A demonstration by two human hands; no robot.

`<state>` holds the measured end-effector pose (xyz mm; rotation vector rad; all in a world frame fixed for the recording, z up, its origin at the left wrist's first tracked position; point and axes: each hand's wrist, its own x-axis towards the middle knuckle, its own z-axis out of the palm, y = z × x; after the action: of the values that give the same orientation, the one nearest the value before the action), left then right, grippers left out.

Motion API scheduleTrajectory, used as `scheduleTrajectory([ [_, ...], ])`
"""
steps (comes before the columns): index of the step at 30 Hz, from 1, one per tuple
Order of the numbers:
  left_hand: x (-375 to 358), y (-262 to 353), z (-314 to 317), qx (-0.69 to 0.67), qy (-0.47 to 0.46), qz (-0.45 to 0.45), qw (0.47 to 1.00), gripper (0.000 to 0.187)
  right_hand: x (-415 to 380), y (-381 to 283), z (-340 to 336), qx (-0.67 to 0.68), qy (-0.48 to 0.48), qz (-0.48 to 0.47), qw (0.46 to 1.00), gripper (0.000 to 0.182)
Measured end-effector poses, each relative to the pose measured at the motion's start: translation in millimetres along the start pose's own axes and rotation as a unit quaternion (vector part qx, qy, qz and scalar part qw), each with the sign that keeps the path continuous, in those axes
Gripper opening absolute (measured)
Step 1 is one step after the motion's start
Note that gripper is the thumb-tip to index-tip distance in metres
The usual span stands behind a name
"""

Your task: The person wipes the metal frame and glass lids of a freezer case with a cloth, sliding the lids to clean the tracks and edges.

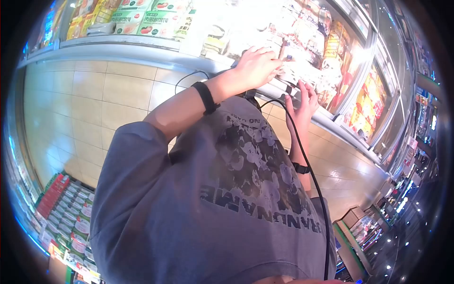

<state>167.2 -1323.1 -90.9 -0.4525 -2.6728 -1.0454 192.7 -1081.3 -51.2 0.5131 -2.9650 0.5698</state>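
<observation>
My left hand [257, 68] reaches over the front rail of a brightly lit freezer case, back of the hand up and fingers bent together. What its fingertips hold, if anything, is lost in the glare. Lower and to the right, my right hand [302, 105] is raised at the rail with thumb and fingers apart. Between the hands lies a glossy white patch with dark marks, too washed out to name. Beyond them are printed plastic food packs [307, 42]. Each wrist wears a black band.
Green-and-white food bags [156, 21] fill the case's left part. The white front rail [118, 49] runs across in front of me. A black cable [309, 165] hangs down my shirt. Stacked cans or tubs [71, 213] stand behind left, a display box [359, 220] behind right.
</observation>
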Motion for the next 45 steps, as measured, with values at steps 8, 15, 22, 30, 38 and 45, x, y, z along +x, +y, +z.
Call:
scheduleTrajectory([
  [8,20,-24,-18,-0.287,-0.020,-0.119,0.950,0.018,-2,6,-4,0.087,0.062,0.058,0.993,0.060],
  [15,12,-10,-57,-0.492,-0.128,-0.287,0.812,0.027,32,-15,-26,0.155,0.037,-0.013,0.987,0.053],
  [22,-9,1,-60,-0.673,-0.058,-0.230,0.701,0.023,72,-56,-38,0.122,-0.021,-0.151,0.981,0.040],
  [30,-2,5,-101,-0.623,-0.023,-0.198,0.756,0.024,130,-66,-52,0.235,-0.076,-0.158,0.956,0.018],
  [38,30,43,-126,-0.357,0.270,0.103,0.888,0.035,159,-101,-110,0.474,-0.123,-0.191,0.850,0.023],
  [45,25,50,-145,-0.278,0.198,0.058,0.938,0.027,144,-96,-100,0.431,-0.094,-0.130,0.888,0.021],
])
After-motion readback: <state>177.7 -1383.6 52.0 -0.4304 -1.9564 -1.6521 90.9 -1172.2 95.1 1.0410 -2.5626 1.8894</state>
